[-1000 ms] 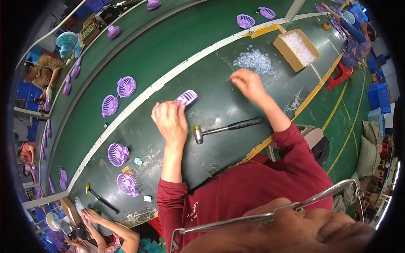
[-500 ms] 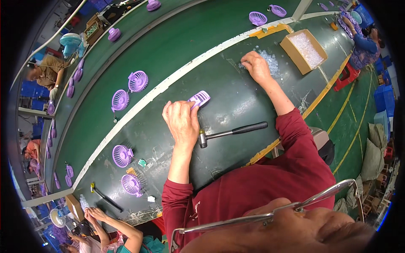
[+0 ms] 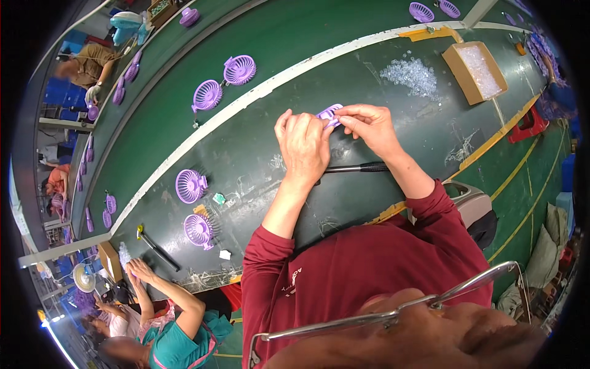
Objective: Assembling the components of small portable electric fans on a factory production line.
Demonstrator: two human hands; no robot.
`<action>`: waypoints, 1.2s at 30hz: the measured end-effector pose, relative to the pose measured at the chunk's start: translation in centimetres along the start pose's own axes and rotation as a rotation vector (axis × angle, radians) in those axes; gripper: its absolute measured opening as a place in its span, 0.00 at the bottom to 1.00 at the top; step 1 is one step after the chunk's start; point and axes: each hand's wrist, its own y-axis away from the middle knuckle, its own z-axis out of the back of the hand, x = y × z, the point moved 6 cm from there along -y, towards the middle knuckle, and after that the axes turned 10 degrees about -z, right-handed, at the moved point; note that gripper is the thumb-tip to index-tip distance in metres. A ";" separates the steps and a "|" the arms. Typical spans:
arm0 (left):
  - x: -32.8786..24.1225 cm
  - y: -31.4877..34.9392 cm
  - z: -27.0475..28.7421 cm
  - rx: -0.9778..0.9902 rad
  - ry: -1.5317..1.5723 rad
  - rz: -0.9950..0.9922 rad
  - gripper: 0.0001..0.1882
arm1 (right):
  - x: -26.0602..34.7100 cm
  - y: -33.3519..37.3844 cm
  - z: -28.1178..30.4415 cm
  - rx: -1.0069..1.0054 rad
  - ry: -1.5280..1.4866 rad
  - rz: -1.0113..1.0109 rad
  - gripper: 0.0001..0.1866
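the purple slotted plastic part (image 3: 329,112) is right between my two hands, over the dark green desk (image 3: 356,195). from my end of the link, its long axis slants up and to the right, away from the left fingers. the left hand (image 3: 305,146) has the lower-left end, fingers curled around it. the right hand (image 3: 376,127) comes in from the right, thumb and forefinger bunched together at the upper-right end. can't honestly tell from up here if they're pinching the part itself or something small against it. so neither hand is really nearer. the pile of clear plastic bits (image 3: 410,79) sits beyond the right hand, and the black-handled hammer (image 3: 365,167) lies on the body side, head mostly hidden.
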 end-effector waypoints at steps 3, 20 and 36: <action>0.1 0.2 -0.1 -0.010 0.004 -0.005 0.08 | 0.2 0.1 -0.2 -0.010 -0.015 0.045 0.10; 0.1 0.0 -0.2 -0.026 0.054 -0.011 0.07 | 0.7 1.0 -0.2 -0.003 0.161 0.217 0.09; 3.9 2.2 -1.3 0.144 0.770 0.533 0.03 | 1.0 0.4 -0.4 0.015 0.192 0.159 0.04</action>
